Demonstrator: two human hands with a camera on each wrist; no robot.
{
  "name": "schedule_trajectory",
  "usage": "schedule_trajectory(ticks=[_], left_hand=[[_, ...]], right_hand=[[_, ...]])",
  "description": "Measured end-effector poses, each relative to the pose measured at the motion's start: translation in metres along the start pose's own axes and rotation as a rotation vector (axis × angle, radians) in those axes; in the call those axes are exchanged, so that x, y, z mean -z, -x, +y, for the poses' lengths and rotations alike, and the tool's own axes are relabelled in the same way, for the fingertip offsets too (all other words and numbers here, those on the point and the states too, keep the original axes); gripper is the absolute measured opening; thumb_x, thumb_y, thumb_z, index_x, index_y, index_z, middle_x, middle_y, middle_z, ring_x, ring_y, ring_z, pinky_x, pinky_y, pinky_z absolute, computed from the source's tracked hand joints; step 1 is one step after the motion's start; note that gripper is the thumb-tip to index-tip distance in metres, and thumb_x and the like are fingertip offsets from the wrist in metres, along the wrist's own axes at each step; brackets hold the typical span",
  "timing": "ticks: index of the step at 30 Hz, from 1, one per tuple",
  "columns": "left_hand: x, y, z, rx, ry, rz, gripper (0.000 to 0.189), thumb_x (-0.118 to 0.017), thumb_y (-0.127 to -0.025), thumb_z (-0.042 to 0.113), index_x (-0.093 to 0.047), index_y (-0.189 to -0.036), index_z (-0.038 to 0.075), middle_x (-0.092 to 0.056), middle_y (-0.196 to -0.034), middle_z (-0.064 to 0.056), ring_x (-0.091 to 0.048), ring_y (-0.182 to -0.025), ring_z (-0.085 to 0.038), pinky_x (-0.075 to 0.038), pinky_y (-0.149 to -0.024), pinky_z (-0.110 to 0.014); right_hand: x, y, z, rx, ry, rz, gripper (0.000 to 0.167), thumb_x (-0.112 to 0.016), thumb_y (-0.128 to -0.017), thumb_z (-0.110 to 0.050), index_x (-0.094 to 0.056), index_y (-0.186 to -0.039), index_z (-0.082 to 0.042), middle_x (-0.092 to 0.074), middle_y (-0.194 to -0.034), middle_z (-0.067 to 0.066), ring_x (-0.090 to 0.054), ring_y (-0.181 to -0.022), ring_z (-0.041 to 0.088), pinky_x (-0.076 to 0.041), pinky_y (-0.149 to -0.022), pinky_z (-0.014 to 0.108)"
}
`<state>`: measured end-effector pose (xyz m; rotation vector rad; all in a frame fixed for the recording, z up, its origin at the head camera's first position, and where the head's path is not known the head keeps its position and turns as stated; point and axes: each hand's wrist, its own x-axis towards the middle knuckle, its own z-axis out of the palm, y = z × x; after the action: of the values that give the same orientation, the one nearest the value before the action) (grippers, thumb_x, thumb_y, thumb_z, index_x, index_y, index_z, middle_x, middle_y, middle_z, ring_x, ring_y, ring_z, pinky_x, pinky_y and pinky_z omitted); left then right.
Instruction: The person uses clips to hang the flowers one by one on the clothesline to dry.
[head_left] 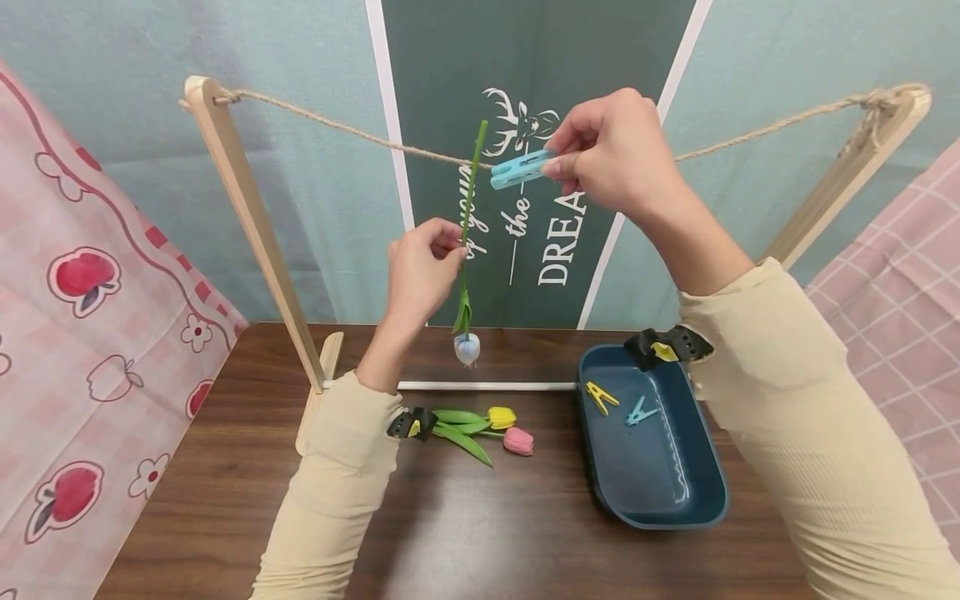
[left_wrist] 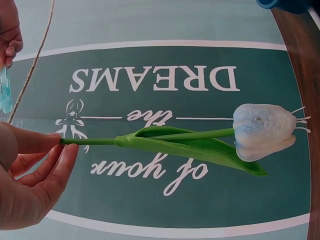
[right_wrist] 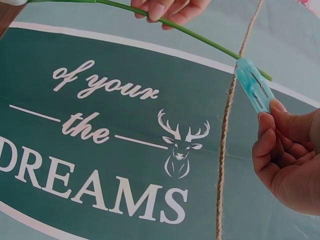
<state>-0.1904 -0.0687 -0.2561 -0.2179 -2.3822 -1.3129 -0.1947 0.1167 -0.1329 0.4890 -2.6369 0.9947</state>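
Observation:
My left hand [head_left: 423, 271] pinches the green stem of a pale blue-white artificial tulip [head_left: 467, 348], which hangs head down with its stem end rising past the rope [head_left: 337, 129]. In the left wrist view the tulip's blossom [left_wrist: 264, 132] and long leaf show to the right of the fingers. My right hand [head_left: 618, 154] pinches the handle end of a light blue clothespin [head_left: 520, 169] between thumb and forefinger. The clothespin [right_wrist: 254, 85] lies along the rope, its front end right at the stem in the right wrist view.
Two wooden posts [head_left: 251, 208] carry the sagging rope, with a white rod [head_left: 487, 386] low between them. On the brown table [head_left: 465, 533] lie a yellow tulip [head_left: 502, 417] and a pink tulip [head_left: 518, 441]. A blue bin [head_left: 637, 492] holds a yellow clothespin [head_left: 602, 397] and a blue one.

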Motion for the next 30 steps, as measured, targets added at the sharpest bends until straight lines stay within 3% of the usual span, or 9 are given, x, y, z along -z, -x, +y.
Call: schedule_trajectory(ticks=[12, 21, 30], left_hand=[[0.001, -0.003, 0.002, -0.017, -0.018, -0.002, 0.011, -0.065, -0.081, 0.001, -0.066, -0.091, 0.0, -0.066, -0.082, -0.01, -0.059, -0.074, -0.021, -0.045, -0.07, -0.032], [0.002, -0.003, 0.005, -0.021, -0.021, -0.026, 0.011, -0.065, -0.081, 0.001, -0.066, -0.092, -0.002, -0.065, -0.081, -0.01, -0.059, -0.073, -0.021, -0.046, -0.069, -0.031], [0.001, -0.002, 0.006, -0.016, -0.034, -0.037, 0.01, -0.065, -0.082, 0.002, -0.066, -0.091, 0.0, -0.066, -0.081, -0.01, -0.06, -0.072, -0.021, -0.047, -0.068, -0.031]], right_hand=[[0.006, -0.015, -0.004, -0.019, 0.068, -0.026, 0.015, -0.068, -0.08, -0.005, -0.068, -0.092, 0.005, -0.061, -0.06, 0.0, -0.054, -0.045, 0.002, -0.043, -0.051, 0.015], [0.006, -0.021, -0.007, 0.011, 0.198, -0.066, 0.014, -0.068, -0.081, -0.008, -0.068, -0.089, 0.004, -0.064, -0.069, 0.008, -0.055, -0.049, 0.004, -0.041, -0.056, 0.021], [-0.001, -0.022, -0.013, 0.029, 0.237, -0.085, 0.012, -0.067, -0.081, -0.007, -0.068, -0.088, 0.004, -0.065, -0.072, 0.013, -0.056, -0.053, 0.01, -0.041, -0.058, 0.024]])
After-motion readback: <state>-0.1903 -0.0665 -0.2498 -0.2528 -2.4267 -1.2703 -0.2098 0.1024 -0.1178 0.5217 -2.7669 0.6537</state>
